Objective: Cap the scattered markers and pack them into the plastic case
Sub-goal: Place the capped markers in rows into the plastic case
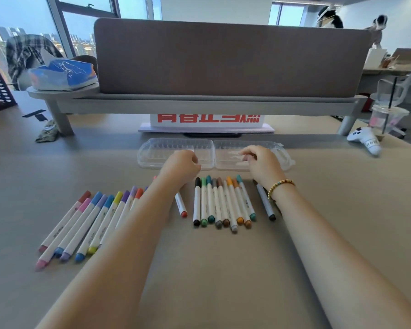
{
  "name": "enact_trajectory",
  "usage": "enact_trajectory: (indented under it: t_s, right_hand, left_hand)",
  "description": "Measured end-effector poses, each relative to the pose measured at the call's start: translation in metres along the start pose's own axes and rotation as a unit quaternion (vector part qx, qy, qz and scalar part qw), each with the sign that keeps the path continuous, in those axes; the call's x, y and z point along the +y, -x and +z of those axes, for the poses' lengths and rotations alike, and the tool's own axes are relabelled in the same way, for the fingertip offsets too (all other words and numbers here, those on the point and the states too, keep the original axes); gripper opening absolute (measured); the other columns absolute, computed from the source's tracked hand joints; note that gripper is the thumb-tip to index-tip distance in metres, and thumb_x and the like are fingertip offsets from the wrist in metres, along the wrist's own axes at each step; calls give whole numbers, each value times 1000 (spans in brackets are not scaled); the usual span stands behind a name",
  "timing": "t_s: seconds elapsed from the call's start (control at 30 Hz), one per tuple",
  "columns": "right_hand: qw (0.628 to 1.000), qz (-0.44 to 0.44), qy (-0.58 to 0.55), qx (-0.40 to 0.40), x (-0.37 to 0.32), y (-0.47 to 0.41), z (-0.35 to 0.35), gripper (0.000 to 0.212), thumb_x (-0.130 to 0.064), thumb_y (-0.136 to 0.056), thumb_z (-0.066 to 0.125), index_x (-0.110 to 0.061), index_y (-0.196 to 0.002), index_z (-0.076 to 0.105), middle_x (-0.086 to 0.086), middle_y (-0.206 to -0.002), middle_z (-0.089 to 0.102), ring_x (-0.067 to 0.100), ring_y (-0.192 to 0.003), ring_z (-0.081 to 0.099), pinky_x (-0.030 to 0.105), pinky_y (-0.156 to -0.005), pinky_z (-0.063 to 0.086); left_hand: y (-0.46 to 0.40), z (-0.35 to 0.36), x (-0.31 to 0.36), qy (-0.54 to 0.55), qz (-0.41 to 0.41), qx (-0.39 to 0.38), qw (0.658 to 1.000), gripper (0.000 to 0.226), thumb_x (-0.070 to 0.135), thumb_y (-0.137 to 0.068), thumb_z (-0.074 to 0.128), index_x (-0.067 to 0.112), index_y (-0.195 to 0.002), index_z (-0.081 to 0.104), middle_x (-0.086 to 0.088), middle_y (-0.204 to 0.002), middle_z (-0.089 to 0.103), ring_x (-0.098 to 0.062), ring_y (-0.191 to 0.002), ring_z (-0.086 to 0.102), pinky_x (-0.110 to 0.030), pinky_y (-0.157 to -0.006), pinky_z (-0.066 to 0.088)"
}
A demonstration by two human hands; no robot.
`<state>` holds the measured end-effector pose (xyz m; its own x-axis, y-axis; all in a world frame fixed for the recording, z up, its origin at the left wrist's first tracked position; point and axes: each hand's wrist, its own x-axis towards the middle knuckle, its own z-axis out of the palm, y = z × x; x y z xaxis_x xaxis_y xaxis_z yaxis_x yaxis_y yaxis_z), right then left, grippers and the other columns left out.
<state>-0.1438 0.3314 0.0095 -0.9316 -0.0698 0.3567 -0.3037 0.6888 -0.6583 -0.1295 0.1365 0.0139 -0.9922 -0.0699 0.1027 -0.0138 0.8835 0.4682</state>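
A clear plastic case [157,148] lies open in two halves at the far side of the desk, and I see no markers in it. My left hand [179,163] is over the front rim of its left half, fingers curled and thumb at the rim. Fingers loosely bent, my right hand [262,162] rests its tips in the right half. Several capped markers [88,224] fan out at the left, partly under my left forearm. A red marker [181,206] lies alone. Another row of markers [223,203] sits in the middle, and a grey marker [266,205] lies beside my right wrist.
A monitor riser [199,103] with a brown divider panel stands behind the case, with a red-lettered sign [208,119] under it. A white game controller [365,141] and a plastic cup [387,119] are at the right. A tissue pack [62,74] sits on the riser's left end.
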Motion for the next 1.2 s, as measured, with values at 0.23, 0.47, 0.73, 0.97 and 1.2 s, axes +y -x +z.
enact_trajectory:
  t_s: [0.23, 0.47, 0.73, 0.97, 1.2]
  right_hand:
    - [999, 12, -13, 26, -3, 31, 0, 21, -9, -98, 42, -10, -109, 59, 2, -110, 58, 10, -98, 51, 19, -80, 39]
    - [991, -29, 81, -98, -21, 39, 15, 17, -20, -95, 49, -11, -100, 63, 4, -107, 54, 17, -95, 53, 24, -79, 41]
    - [979, -57, 100, -169, -34, 42, 27, 22, -29, -93, 54, -15, -107, 63, 3, -108, 51, 16, -100, 47, 26, -82, 41]
    - [974, -42, 139, -177, -30, 41, 21, 22, -27, -93, 54, -14, -106, 65, 5, -111, 52, 18, -103, 48, 27, -82, 41]
    - [971, -76, 158, -162, -45, 43, 33, 20, -28, -93, 53, -15, -105, 63, 4, -114, 52, 20, -109, 45, 30, -87, 40]
  left_hand:
    - [19, 4, -3, -57, -60, -29, 996, 25, 27, -89, 56, 6, -102, 58, -4, -86, 57, -19, -79, 54, -29, -70, 45]
    - [27, -3, 1, -78, -51, -111, 989, 48, 44, -87, 59, 2, -112, 60, -10, -111, 63, -25, -103, 57, -31, -87, 44]
    - [26, -13, -8, -97, -48, -173, 979, 50, 52, -82, 61, 8, -107, 60, -5, -104, 60, -18, -90, 50, -29, -83, 41]
    - [29, -8, -4, -84, -43, -176, 980, 43, 41, -87, 61, 5, -111, 60, -8, -104, 61, -22, -97, 56, -28, -80, 41]
    - [33, -5, 0, -90, -48, -154, 983, 52, 32, -90, 56, -9, -122, 52, -23, -127, 54, -38, -119, 50, -44, -101, 40]
